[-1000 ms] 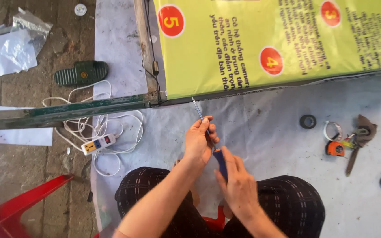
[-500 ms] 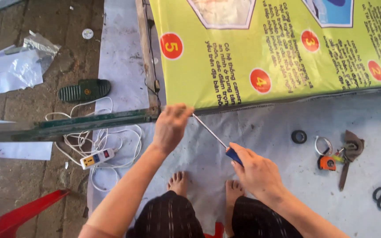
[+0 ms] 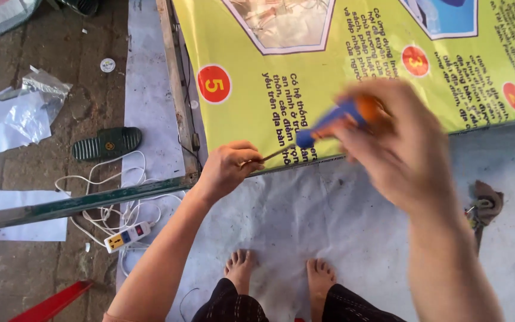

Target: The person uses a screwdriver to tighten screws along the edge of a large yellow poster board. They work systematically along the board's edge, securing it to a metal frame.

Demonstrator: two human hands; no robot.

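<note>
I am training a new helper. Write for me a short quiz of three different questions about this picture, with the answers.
1. True or false: the right hand holds a screwdriver with a blue and orange handle.
2. What does the left hand pinch?
A. the white cable
B. the screwdriver's metal shaft
C. the green sandal
3. Fill in: the white power strip lies beside the person's ____ arm.

Key: 1 true; 2 B; 3 left.

bare grey sheet open below hands, banner ahead, metal bar and cord blocking left
</note>
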